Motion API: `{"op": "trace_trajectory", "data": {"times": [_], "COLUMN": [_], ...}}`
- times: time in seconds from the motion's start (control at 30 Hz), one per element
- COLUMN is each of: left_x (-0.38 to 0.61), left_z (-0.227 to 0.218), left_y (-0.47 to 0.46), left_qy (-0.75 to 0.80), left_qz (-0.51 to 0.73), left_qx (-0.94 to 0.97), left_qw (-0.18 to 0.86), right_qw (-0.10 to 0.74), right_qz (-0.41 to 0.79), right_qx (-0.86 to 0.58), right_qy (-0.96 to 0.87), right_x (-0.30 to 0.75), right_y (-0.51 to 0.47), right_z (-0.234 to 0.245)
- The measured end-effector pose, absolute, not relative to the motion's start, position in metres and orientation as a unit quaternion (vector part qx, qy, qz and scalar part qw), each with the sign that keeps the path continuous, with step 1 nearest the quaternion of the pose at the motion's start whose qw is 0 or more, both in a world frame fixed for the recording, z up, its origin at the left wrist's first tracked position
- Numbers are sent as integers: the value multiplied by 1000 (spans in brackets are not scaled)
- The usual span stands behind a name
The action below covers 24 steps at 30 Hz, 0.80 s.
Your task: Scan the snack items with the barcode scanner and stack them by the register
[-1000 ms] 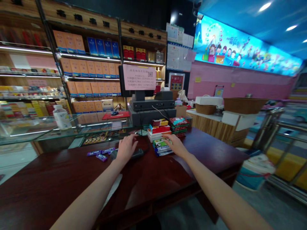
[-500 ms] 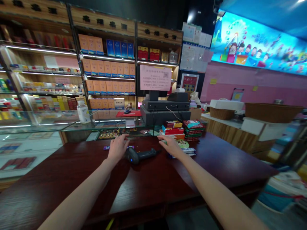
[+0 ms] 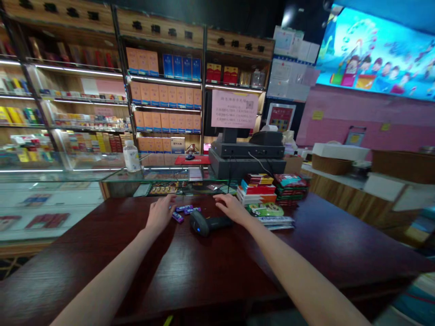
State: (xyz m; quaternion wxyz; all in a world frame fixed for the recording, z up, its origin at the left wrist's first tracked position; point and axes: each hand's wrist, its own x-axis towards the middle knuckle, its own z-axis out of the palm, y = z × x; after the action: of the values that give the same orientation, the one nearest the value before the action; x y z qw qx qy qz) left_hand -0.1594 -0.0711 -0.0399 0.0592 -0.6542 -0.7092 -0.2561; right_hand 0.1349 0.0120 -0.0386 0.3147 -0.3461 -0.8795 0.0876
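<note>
Both my arms reach out over a dark red wooden counter (image 3: 238,271). My left hand (image 3: 159,213) lies open and flat beside a few small purple candy packets (image 3: 185,211), its fingertips close to them. My right hand (image 3: 231,208) is open with fingers spread, resting at the handle end of a black barcode scanner (image 3: 205,223) that lies on its side between my hands. Neither hand holds anything. Just right of my right hand lie flat green snack packets (image 3: 268,213).
Stacks of red, white and green packets (image 3: 272,186) stand at the counter's back right. Behind them is a black cash register with a pink notice (image 3: 238,136). A glass display case (image 3: 68,176) with a white bottle (image 3: 131,156) runs left. Shelves of boxes fill the wall.
The view has turned left. My left hand moved left off the scanner toward the purple packets. My right hand moved left from the green packets to the scanner's handle end.
</note>
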Motion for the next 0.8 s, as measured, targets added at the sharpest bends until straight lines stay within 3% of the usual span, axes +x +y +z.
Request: {"op": "trace_trajectory", "data": {"times": [0.8], "left_x": [-175], "left_z": [-41], "left_y": [-31], "left_qy": [-702], "left_qz": [-130], "left_qx": [-701], "left_qw": [5], "right_qw": [252], "right_qz": [133], "right_qx": [-338], "right_qy": [-897], "right_x": [82], "right_y": [37], "right_z": [-35]}}
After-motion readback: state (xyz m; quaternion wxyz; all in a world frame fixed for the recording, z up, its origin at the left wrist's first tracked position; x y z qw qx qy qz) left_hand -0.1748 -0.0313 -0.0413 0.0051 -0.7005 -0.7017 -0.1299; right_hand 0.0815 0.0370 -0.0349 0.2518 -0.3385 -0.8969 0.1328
